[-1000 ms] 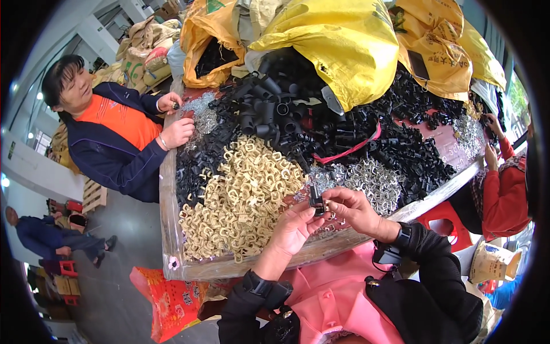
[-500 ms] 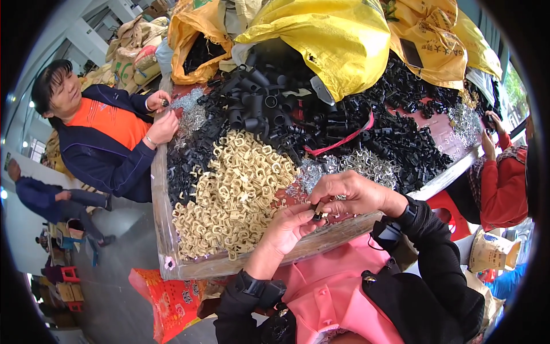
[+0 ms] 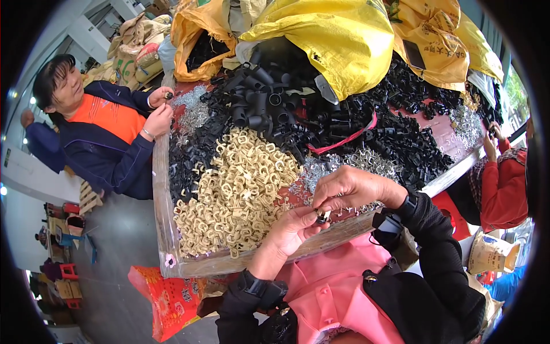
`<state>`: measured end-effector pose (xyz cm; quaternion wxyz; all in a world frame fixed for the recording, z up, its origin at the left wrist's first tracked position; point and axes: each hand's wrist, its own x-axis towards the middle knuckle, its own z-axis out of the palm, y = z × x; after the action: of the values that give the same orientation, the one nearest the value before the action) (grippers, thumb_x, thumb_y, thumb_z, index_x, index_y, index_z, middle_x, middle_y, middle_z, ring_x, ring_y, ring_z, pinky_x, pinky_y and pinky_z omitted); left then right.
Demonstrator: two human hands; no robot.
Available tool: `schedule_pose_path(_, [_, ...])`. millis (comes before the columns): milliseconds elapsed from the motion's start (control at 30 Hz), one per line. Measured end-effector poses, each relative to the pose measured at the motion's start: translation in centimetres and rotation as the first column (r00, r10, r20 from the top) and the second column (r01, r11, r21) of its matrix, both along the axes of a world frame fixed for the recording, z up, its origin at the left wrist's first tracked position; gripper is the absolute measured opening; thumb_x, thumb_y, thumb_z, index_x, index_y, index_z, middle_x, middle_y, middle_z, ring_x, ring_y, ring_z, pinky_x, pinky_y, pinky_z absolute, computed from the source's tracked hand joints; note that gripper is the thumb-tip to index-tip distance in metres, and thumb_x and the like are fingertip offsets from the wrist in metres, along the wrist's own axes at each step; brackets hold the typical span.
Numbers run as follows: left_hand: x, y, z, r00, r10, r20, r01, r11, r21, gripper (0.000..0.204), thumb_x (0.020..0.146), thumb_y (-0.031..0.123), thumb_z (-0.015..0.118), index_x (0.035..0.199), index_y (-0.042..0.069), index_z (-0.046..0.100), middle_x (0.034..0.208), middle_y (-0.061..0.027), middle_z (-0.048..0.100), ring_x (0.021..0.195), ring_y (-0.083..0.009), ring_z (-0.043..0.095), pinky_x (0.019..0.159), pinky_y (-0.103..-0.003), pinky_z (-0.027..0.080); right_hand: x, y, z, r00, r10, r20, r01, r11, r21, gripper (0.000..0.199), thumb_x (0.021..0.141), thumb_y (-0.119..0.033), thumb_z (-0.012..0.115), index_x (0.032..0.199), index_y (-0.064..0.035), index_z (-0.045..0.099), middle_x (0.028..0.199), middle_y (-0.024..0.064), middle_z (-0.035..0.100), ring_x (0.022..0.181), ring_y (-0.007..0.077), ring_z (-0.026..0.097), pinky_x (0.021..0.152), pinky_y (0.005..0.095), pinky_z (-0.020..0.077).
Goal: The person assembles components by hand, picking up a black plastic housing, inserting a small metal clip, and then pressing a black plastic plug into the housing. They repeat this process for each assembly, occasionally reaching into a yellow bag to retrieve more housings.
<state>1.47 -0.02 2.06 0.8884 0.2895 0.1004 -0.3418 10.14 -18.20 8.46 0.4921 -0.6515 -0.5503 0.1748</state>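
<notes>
Over the table's near edge, my left hand [image 3: 291, 230] pinches a small black plastic part [image 3: 322, 219] with a pale piece in it; its exact kind is too small to make out. The thumb and fingers of my right hand [image 3: 350, 188] close on the same part from above. A large heap of cream-coloured plastic clips [image 3: 235, 195] lies to the left of my hands. Just beyond them are small silvery metal pieces [image 3: 315, 172]. Black plastic tubes [image 3: 260, 103] and other black parts [image 3: 401, 140] are piled farther back.
A wooden edge [image 3: 229, 265] borders the table. Across its back lie yellow sacks [image 3: 338, 40] and an orange sack [image 3: 197, 34]. A co-worker [image 3: 106, 123] handles a small part at the left; another person in red [image 3: 504, 189] works at the right. A red bag [image 3: 166, 298] stands below the near-left corner.
My right fingers have shifted slightly up, and the black part has turned between my hands. In the background, a walking person has moved behind the co-worker at the left.
</notes>
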Motion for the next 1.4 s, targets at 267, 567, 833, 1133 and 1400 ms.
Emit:
schedule_pose_path(267, [-0.3, -0.4, 0.0, 1.0, -0.018, -0.024, 0.017, 0.999, -0.042, 0.021, 0.075, 0.014, 0.06, 0.091, 0.001, 0.056, 0.087, -0.0081, 0.059, 0.079, -0.0217, 0.059, 0.064, -0.021, 0.05, -0.5, -0.2, -0.9, 0.992, -0.054, -0.118, 0.051, 0.998, -0.027, 0.014, 0.074, -0.006, 0.059, 0.087, -0.0018, 0.057, 0.082, 0.0069, 0.058, 0.076, 0.023, 0.057, 0.068, 0.0303, 0.0451])
schedule_pose_path(567, [0.3, -1.0, -0.6, 0.998, 0.026, -0.063, -0.024, 0.999, 0.044, 0.026, 0.078, 0.013, 0.057, 0.097, -0.004, 0.052, 0.086, -0.012, 0.058, 0.075, -0.0207, 0.059, 0.064, -0.023, 0.05, -2.5, -0.8, -3.0, 0.878, -0.473, 0.074, 0.469, 0.88, 0.075, 0.024, 0.07, -0.011, 0.064, 0.092, -0.0035, 0.055, 0.082, 0.009, 0.055, 0.079, 0.0247, 0.054, 0.069, 0.0321, 0.0444])
schedule_pose_path(833, [1.4, 1.2, -0.8, 0.837, 0.024, 0.546, -0.423, 0.661, 0.62, 0.025, 0.073, 0.011, 0.061, 0.093, -0.003, 0.055, 0.082, -0.0079, 0.06, 0.067, -0.0113, 0.059, 0.055, -0.02, 0.048, -1.5, -11.0, -5.9, 0.441, -0.452, 0.775, 0.858, 0.466, -0.217, 0.022, 0.061, -0.017, 0.063, 0.076, -0.0071, 0.051, 0.076, 0.0097, 0.047, 0.067, 0.0274, 0.05, 0.056, 0.036, 0.0409])
schedule_pose_path(1133, [2.1, -0.2, -1.6, 0.932, 0.212, 0.294, -0.338, 0.803, 0.491, 0.021, 0.077, 0.007, 0.055, 0.096, -0.002, 0.054, 0.088, -0.0082, 0.06, 0.074, -0.0141, 0.059, 0.063, -0.022, 0.049, -2.0, -12.8, -8.0, 0.476, -0.651, 0.591, 0.869, 0.45, -0.204, 0.019, 0.061, -0.015, 0.061, 0.062, -0.0064, 0.045, 0.064, 0.0104, 0.045, 0.059, 0.0298, 0.05, 0.05, 0.0385, 0.0407])
schedule_pose_path(1400, [2.7, 1.1, -0.8, 0.94, 0.245, 0.236, -0.322, 0.862, 0.39, 0.022, 0.079, 0.011, 0.055, 0.099, 0.001, 0.053, 0.088, -0.0046, 0.058, 0.074, -0.0108, 0.057, 0.061, -0.019, 0.046, -1.5, -18.1, -11.4, 0.23, -0.599, 0.767, 0.969, 0.069, -0.237, 0.018, 0.06, -0.008, 0.058, 0.067, -0.0027, 0.043, 0.067, 0.0149, 0.047, 0.064, 0.0335, 0.049, 0.055, 0.0416, 0.0392])
